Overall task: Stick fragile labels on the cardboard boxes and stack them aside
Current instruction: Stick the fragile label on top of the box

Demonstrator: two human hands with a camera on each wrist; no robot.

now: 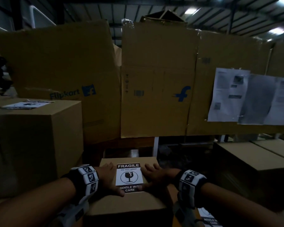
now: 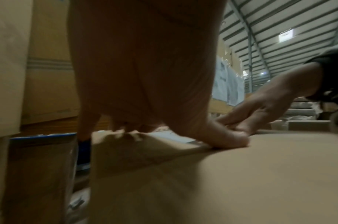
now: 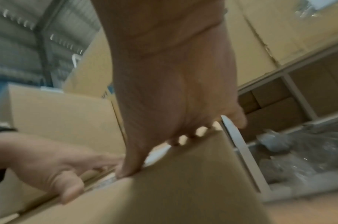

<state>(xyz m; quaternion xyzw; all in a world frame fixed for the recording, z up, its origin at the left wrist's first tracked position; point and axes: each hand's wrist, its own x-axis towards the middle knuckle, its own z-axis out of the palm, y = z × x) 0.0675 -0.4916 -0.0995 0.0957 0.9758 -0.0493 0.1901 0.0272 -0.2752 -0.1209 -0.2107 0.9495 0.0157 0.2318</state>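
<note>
A small cardboard box (image 1: 128, 203) sits low in front of me, with a white and black fragile label (image 1: 129, 176) lying flat on its top. My left hand (image 1: 109, 179) lies flat on the box at the label's left edge, its thumb (image 1: 120, 192) pressing the label's lower edge. My right hand (image 1: 154, 176) lies flat at the label's right edge, fingers spread. The left wrist view shows my left hand (image 2: 183, 124) on the box top (image 2: 241, 174) with thumb down. In the right wrist view my right hand (image 3: 164, 128) presses the box (image 3: 183, 189).
A larger box (image 1: 34, 141) with a fragile label (image 1: 25, 104) on top stands at the left. Tall cartons (image 1: 157, 82) form a wall behind. Papers (image 1: 246, 97) hang at the right above flat cardboard (image 1: 252, 158). Another label (image 1: 209, 218) lies by my right wrist.
</note>
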